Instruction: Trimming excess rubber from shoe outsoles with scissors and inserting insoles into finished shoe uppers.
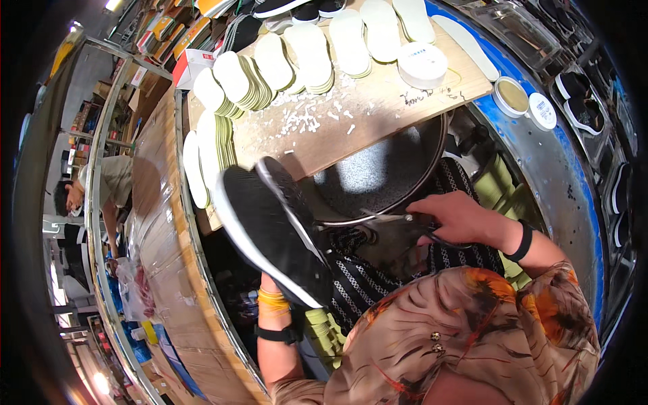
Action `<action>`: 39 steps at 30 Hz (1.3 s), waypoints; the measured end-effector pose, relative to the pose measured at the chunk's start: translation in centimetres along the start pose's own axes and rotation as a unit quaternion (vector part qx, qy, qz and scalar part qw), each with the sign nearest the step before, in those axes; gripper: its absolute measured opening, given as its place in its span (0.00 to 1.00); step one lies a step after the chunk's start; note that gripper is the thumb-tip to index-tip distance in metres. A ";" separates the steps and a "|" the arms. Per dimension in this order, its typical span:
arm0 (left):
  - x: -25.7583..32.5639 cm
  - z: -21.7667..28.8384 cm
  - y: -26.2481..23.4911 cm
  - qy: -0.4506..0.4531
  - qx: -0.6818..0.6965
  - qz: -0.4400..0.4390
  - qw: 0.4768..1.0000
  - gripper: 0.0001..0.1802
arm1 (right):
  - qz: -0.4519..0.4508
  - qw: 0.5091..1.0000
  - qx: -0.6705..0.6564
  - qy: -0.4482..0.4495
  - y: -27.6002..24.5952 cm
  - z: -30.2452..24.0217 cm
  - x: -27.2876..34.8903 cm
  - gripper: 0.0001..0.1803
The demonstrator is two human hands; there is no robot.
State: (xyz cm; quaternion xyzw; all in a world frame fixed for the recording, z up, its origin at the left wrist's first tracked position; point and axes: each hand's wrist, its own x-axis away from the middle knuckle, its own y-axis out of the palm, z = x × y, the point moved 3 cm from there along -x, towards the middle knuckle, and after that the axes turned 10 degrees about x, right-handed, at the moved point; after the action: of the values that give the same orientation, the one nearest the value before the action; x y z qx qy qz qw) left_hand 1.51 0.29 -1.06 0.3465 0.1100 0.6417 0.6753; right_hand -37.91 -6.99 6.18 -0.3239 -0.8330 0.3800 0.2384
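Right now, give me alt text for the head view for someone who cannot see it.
The left hand holds up a black shoe, sole showing, while the right hand grips scissors beside it. Stacked pale insoles cover the wooden board beyond.

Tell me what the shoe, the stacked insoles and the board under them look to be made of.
Shoe: black knit-looking fabric upper, matte, with a smooth white sole edge, likely foam or rubber.
Stacked insoles: pale, thin, flat sheets, probably foam; the exact material is unclear.
Board: bare light wood or plywood, unfinished, with visible grain and white scraps scattered on it.
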 end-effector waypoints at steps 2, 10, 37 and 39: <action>4.4 -3.3 0.5 0.003 0.013 -0.021 1.000 0.22 | 0.022 1.000 0.018 -0.009 0.3 -0.9 -0.5 0.29; 0.7 -4.2 6.3 0.102 0.079 -0.035 0.991 0.23 | 0.031 0.992 0.110 -0.059 1.0 -5.9 -3.3 0.27; 2.8 -3.5 8.3 0.097 0.076 -0.025 0.992 0.18 | 0.020 0.984 0.116 -0.137 1.4 -7.6 -4.0 0.29; 2.8 -2.8 8.7 0.099 0.008 0.019 0.995 0.17 | 0.017 0.979 0.131 -0.158 1.9 -7.5 -4.1 0.28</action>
State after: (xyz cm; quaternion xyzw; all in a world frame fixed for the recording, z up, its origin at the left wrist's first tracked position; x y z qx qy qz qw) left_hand -6.59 3.34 3.00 0.2891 0.1749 0.6847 0.6458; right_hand -29.58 -5.42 8.56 -0.2400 -0.7977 0.5358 0.1379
